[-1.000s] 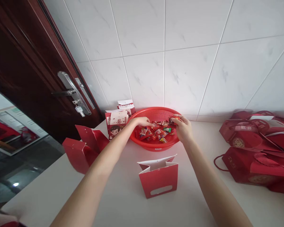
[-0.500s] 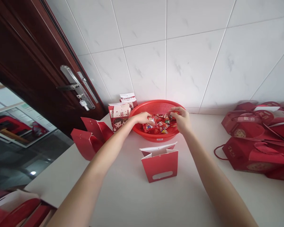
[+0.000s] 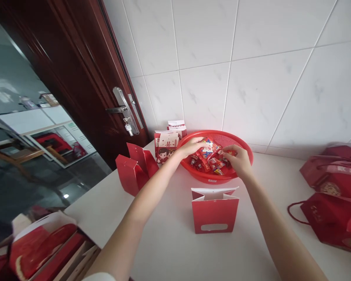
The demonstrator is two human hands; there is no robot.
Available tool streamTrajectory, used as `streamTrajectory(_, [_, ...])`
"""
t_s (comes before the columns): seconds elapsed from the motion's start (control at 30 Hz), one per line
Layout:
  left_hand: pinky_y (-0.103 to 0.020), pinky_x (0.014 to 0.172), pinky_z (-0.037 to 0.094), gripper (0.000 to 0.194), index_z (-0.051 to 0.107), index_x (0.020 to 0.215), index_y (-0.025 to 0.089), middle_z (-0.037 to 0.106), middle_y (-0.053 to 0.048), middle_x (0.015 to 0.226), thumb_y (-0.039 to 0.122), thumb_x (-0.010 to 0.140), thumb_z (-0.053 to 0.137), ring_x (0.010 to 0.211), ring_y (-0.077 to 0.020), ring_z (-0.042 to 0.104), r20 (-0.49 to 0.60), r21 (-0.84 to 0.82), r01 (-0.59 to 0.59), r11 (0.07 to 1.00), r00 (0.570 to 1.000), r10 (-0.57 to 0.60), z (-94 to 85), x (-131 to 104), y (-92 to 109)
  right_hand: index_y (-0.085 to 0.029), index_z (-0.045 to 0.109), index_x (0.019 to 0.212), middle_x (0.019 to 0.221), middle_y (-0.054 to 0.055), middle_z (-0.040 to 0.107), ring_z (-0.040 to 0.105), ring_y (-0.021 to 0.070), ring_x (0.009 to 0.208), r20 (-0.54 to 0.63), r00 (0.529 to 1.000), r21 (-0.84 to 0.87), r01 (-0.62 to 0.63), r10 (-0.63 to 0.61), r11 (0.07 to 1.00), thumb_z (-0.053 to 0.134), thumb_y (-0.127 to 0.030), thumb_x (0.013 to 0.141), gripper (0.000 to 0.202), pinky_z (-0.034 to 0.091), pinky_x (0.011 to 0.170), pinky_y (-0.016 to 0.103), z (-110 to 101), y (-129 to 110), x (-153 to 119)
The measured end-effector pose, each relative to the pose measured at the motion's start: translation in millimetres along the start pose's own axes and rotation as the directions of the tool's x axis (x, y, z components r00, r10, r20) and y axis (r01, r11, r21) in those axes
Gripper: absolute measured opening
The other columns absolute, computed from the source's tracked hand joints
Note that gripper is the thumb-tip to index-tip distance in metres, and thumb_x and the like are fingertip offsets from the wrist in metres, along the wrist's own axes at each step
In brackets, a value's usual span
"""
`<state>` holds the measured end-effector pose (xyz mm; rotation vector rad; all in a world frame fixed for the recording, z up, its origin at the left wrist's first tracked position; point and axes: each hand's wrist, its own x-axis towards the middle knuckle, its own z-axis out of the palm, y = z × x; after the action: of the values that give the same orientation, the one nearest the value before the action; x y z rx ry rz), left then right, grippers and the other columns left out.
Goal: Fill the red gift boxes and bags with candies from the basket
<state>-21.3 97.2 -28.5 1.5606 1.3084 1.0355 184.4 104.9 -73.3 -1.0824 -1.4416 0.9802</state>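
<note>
The left hand [image 3: 192, 147] pinches a shiny, crinkly packet [image 3: 208, 151] in the round mesh basket [image 3: 226, 139]. Cannot tell if the right hand [image 3: 239, 160] grips anything

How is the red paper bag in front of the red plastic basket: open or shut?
Open: on the red paper bag, the white-lined top edges stand apart.

A pale tiled wall [image 3: 204, 43] adjoins a dark-red door [image 3: 76, 58]; glossy dark floor [image 3: 83, 173] lies beyond.

Left forearm [image 3: 148, 203], right forearm [image 3: 273, 218] stretched forward; left hand [image 3: 194, 147] pinching, right hand [image 3: 238, 159] curled.
</note>
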Motion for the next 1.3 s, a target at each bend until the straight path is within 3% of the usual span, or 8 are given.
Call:
streamTrajectory(0.1, [-0.04, 0.097, 0.051, 0.028, 0.076, 0.099, 0.019, 0.077, -0.006, 0.11, 0.031, 0.073, 0.076, 0.107, -0.0278, 0.069, -0.012, -0.074, -0.029, 0.997, 1.0, 0.028, -0.2, -4, 1, -0.021, 0.069, 0.074, 0.083, 0.006, 0.072, 0.064, 0.0237, 0.077, 0.021, 1.0, -0.021, 0.0, 0.0, 1.0, 0.065, -0.03, 0.063, 0.015, 0.049, 0.069, 0.035, 2, 0, 0])
streamTrajectory(0.27, [-0.037, 0.104, 0.048, 0.054, 0.073, 0.112, 0.022, 0.069, -0.007, 0.133, 0.033, 0.062, 0.087, 0.126, -0.0295, 0.061, -0.142, -0.152, -0.118, 0.981, 0.985, 0.097, -0.3, -5, -4, -0.021, 0.068, 0.075, 0.086, 0.006, 0.073, 0.066, 0.0239, 0.08, 0.02, 1.0, -0.008, 0.008, -0.007, 1.0, 0.063, -0.031, 0.066, 0.014, 0.051, 0.072, 0.036, 3, -1, 2])
streamTrajectory(0.53, [-0.038, 0.096, 0.053, 0.046, 0.076, 0.099, 0.021, 0.077, -0.005, 0.108, 0.035, 0.058, 0.089, 0.105, -0.0271, 0.071, -0.163, -0.326, -0.095, 0.941, 0.986, 0.043, 7.5, 1, -15, -0.02, 0.065, 0.074, 0.081, 0.006, 0.073, 0.065, 0.0222, 0.074, 0.062, 0.998, 0.076, 0.017, -0.021, 0.997, 0.067, -0.036, 0.065, 0.019, 0.052, 0.067, 0.034, 4, 2, 5])
streamTrajectory(0.73, [-0.036, 0.093, 0.054, 0.045, 0.076, 0.099, 0.021, 0.077, -0.005, 0.109, 0.037, 0.059, 0.089, 0.107, -0.027, 0.069, -0.113, -0.295, -0.06, 0.953, 0.993, 0.027, 5.8, -2, -19, -0.021, 0.065, 0.074, 0.076, 0.003, 0.071, 0.064, 0.0202, 0.069, 0.091, 0.996, 0.118, -0.014, 0.003, 0.993, 0.066, -0.032, 0.064, 0.015, 0.051, 0.062, 0.032, 6, -3, 2])
streamTrajectory(0.9, [-0.036, 0.093, 0.054, 0.052, 0.076, 0.102, 0.02, 0.077, -0.005, 0.11, 0.04, 0.057, 0.09, 0.107, -0.0274, 0.069, -0.109, -0.281, -0.073, 0.957, 0.993, 0.044, 5.3, -2, -22, -0.02, 0.066, 0.083, 0.075, 0.002, 0.072, 0.066, 0.02, 0.068, 0.148, 0.988, 0.154, -0.058, 0.035, 0.986, 0.069, -0.031, 0.063, 0.023, 0.053, 0.062, 0.032, 5, -10, -2])
streamTrajectory(1.07, [-0.036, 0.095, 0.053, 0.051, 0.077, 0.103, 0.02, 0.077, -0.006, 0.11, 0.035, 0.056, 0.091, 0.105, -0.0265, 0.07, -0.068, -0.246, -0.079, 0.966, 0.996, 0.064, 4.7, -4, -21, -0.018, 0.066, 0.084, 0.085, 0.006, 0.074, 0.066, 0.0195, 0.071, 0.21, 0.977, 0.182, -0.085, 0.046, 0.98, 0.08, -0.046, 0.066, 0.036, 0.052, 0.064, 0.031, 4, -16, -5])
streamTrajectory(1.2, [-0.038, 0.094, 0.053, 0.048, 0.078, 0.103, 0.017, 0.078, -0.007, 0.105, 0.034, 0.059, 0.089, 0.099, -0.0259, 0.071, 0.003, -0.216, -0.094, 0.972, 0.995, 0.097, 5.0, -6, -17, -0.018, 0.066, 0.082, 0.076, 0.003, 0.07, 0.063, 0.0166, 0.062, 0.253, 0.967, 0.195, -0.086, 0.035, 0.977, 0.085, -0.056, 0.064, 0.047, 0.049, 0.056, 0.028, 4, -18, -7])
streamTrajectory(1.3, [-0.037, 0.089, 0.055, 0.044, 0.079, 0.099, 0.018, 0.079, -0.005, 0.098, 0.03, 0.058, 0.087, 0.093, -0.0248, 0.072, -0.029, -0.222, -0.105, 0.969, 0.994, 0.101, 6.2, -7, -14, -0.018, 0.065, 0.078, 0.07, 0.001, 0.067, 0.059, 0.0146, 0.055, 0.267, 0.963, 0.186, -0.079, 0.027, 0.979, 0.082, -0.062, 0.065, 0.049, 0.046, 0.05, 0.027, 5, -18, -7])
